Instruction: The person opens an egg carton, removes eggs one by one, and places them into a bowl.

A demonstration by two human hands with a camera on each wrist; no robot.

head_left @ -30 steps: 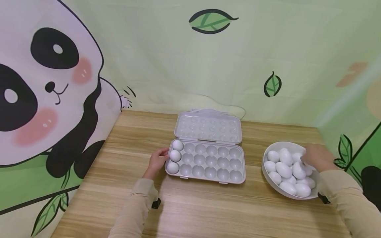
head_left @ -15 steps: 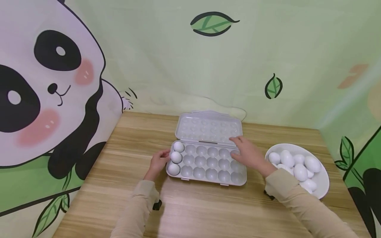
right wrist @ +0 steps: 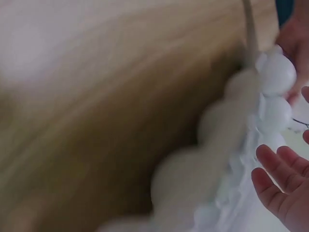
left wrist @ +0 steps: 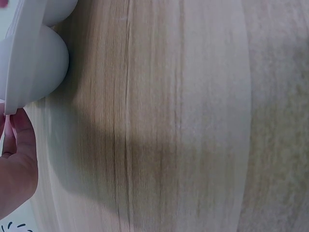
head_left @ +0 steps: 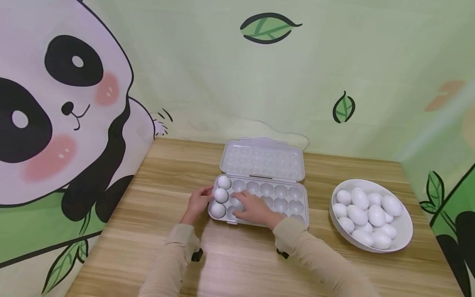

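A pale grey egg box point(head_left: 259, 225) lies with its lid point(head_left: 262, 160) folded back. Three white eggs point(head_left: 221, 195) fill its leftmost column; the visible cups to their right hold none. My left hand point(head_left: 198, 203) pinches the box's left rim, which the left wrist view shows between thumb and finger point(left wrist: 25, 133). Over the left-middle cups hovers my right hand point(head_left: 255, 208), its fingers point(right wrist: 275, 166) spread, with no egg visible in it. The palm and some cups are hidden in the head view.
On the right stands a white bowl point(head_left: 402, 231) heaped with several white eggs point(head_left: 376, 215). The wooden table point(head_left: 237, 264) meets a cloth backdrop point(head_left: 193, 82) printed with a panda and leaves at the back and sides.
My right hand has left the bowl and moved left across the egg box to the cups near the filled column. The left hand has stayed at the rim.
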